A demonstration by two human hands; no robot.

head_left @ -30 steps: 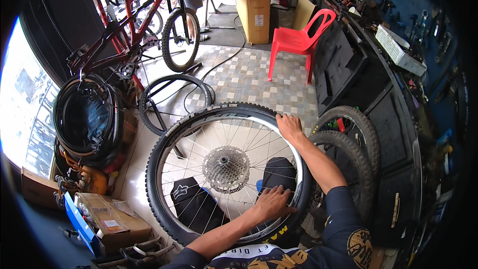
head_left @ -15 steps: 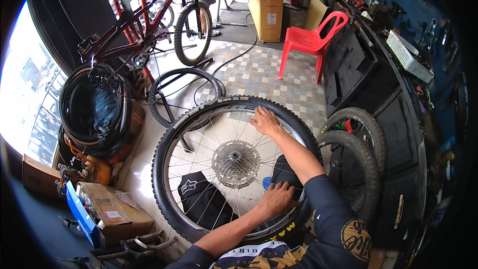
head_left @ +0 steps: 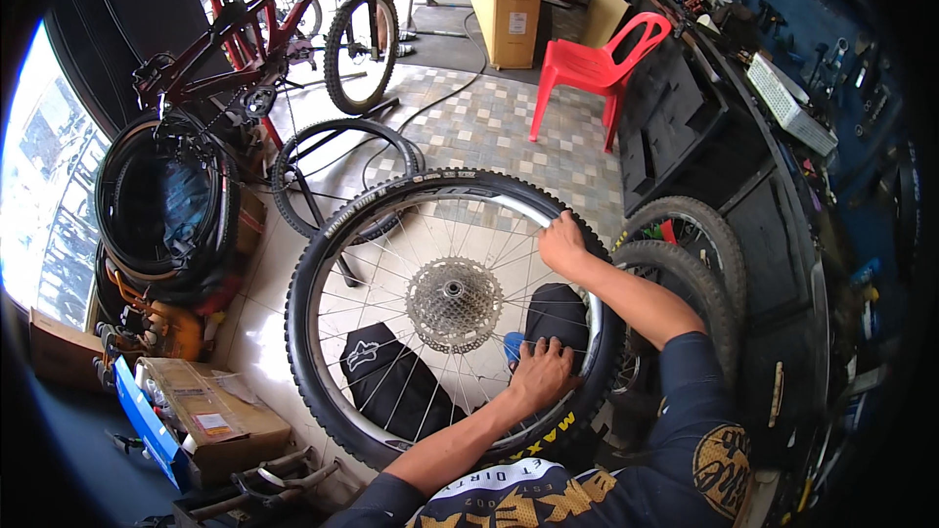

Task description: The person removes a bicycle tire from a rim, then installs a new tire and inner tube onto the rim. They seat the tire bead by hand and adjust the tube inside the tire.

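Note:
A bicycle wheel with a knobby black tyre and silver rim lies before me, its large silver cassette facing up. At the rim's right far side, my right hand is closed, its fingers curled over the rim and tyre edge. My left hand rests at the near right, over the spokes and against the rim, fingers apart. Through the spokes show black knee coverings, one knee pad bearing a white emblem, and a blue patch beside the left fingertips.
Two more wheels lean against the black cabinet at right. Beyond are a red plastic chair, a tall carton and a red bicycle. Tyres are stacked at left, above an open cardboard box. Someone stands behind the bicycle.
My right hand has slid rightward and nearer along the rim, and its fingers have gone from stretched to curled. The left hand stays on the wheel. The whole view has shifted slightly.

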